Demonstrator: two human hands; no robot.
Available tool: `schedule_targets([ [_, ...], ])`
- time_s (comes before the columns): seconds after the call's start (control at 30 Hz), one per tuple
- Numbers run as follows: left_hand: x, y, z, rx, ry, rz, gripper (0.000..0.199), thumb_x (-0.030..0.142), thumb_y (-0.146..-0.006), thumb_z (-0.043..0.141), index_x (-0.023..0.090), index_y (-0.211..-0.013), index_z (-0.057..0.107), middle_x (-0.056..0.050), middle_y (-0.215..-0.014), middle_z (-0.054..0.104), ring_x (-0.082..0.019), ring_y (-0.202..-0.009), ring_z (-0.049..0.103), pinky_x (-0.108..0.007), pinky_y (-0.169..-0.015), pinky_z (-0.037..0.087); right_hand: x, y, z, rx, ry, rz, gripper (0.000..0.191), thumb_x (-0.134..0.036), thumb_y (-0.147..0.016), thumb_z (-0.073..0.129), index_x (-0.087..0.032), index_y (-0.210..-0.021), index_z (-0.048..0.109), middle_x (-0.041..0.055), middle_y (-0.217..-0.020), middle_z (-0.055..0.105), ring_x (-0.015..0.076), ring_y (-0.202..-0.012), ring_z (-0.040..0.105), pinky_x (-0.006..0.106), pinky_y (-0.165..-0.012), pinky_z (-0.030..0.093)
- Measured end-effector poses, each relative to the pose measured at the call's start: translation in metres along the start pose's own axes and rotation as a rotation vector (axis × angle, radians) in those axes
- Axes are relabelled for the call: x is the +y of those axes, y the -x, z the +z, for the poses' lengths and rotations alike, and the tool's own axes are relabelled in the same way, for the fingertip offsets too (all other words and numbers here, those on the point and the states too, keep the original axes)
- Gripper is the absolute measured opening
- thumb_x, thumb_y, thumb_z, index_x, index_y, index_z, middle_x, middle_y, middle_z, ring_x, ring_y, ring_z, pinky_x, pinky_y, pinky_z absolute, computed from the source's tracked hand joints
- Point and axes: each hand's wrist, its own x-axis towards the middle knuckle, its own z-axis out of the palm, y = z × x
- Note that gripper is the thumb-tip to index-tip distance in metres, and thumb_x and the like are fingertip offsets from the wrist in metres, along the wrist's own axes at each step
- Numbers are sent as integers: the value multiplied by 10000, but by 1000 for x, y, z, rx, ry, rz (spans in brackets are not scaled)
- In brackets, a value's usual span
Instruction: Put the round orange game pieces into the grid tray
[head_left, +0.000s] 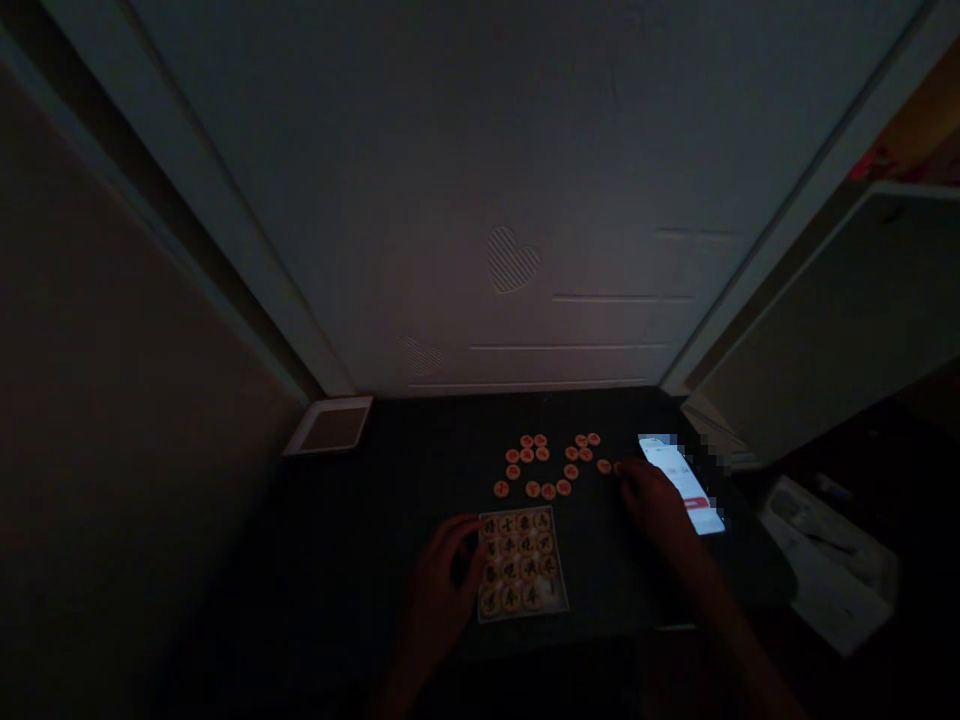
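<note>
Round Chinese chess pieces with black characters fill a square, clear-edged tray (562, 595) in rows; its lower right corner spot holds no piece. My left hand (444, 575) is at the tray's left edge, thumb and fingers curved apart, fingertips touching or almost touching it. Beyond the tray, several chess pieces with red characters (527, 455) lie loose on the dark table in a scattered curve. My right hand (651, 500) is at the right end of these, its fingertips closed on a chess piece (619, 468) that is partly hidden by them.
A lit phone (679, 480) lies just right of my right hand on the dark table (337, 540). At the back left is a shallow white-rimmed tray (330, 425). A pale panel with heart patterns (514, 260) stands behind the table. White packages (832, 560) sit lower right.
</note>
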Motion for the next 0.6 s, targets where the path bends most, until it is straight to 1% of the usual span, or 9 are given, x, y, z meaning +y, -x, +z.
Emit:
schedule_targets([
  [0.1, 2, -1, -1, 7, -1, 11, 265, 347, -962, 553, 264, -1181, 676, -59, -1211, 668, -197, -941, 697, -382, -898, 581, -6, 8, 0, 8, 2, 20, 215, -265, -906, 557, -200, -1019, 728, 130, -1048, 739, 289, -958, 690, 434, -847, 545],
  [0.17, 3, -1, -1, 5, 6, 11, 264, 355, -962, 554, 263, -1177, 678, -57, -1213, 669, -193, -925, 700, -376, -890, 586, -9, 10, 1, 13, -2, 34, 195, -291, -911, 564, -206, -992, 719, 124, -1031, 737, 283, -929, 689, 415, -806, 547],
  [0.3, 3, -2, -1, 0, 13, 3, 272, 372, -961, 560, 265, -1188, 666, -65, -1225, 659, -184, -874, 696, -376, -863, 592, -12, 9, 3, 17, -11, 60, 204, -315, -934, 551, -202, -996, 710, 115, -997, 742, 279, -906, 695, 411, -787, 547],
  [0.4, 4, -3, -2, 13, 27, -10, 268, 374, -963, 559, 255, -1179, 664, -78, -1241, 644, -181, -861, 689, -386, -860, 586, -16, 15, -1, 33, -30, 103, 225, -353, -943, 562, -203, -1024, 709, 106, -979, 751, 283, -883, 708, 426, -782, 555],
  [0.47, 8, -3, -4, 56, 37, -20, 258, 380, -956, 566, 241, -1142, 678, -88, -1233, 644, -189, -861, 684, -388, -845, 583, -25, 24, -5, 50, -96, 143, 248, -392, -930, 599, -210, -1061, 706, 103, -1004, 755, 282, -879, 718, 427, -773, 571],
  [0.5, 11, -3, -5, 87, 44, -24, 253, 385, -951, 570, 232, -1115, 686, -92, -1212, 653, -196, -860, 682, -386, -832, 582, -31, 31, -7, 54, -159, 140, 266, -407, -923, 616, -214, -1085, 703, 101, -1025, 756, 277, -891, 723, 419, -784, 580],
  [0.57, 21, -2, -6, 131, 65, -41, 243, 396, -943, 576, 224, -1064, 699, -87, -1134, 686, -208, -856, 679, -377, -806, 578, -47, 47, -9, 29, -280, 90, 286, -409, -920, 634, -221, -1126, 698, 97, -1055, 757, 261, -906, 733, 402, -814, 594],
  [0.6, 28, -1, -7, 131, 83, -57, 238, 401, -942, 577, 228, -1046, 703, -77, -1082, 706, -212, -851, 681, -369, -794, 575, -56, 55, -9, 12, -330, 62, 285, -398, -926, 632, -226, -1145, 695, 96, -1081, 756, 255, -927, 735, 393, -832, 598],
])
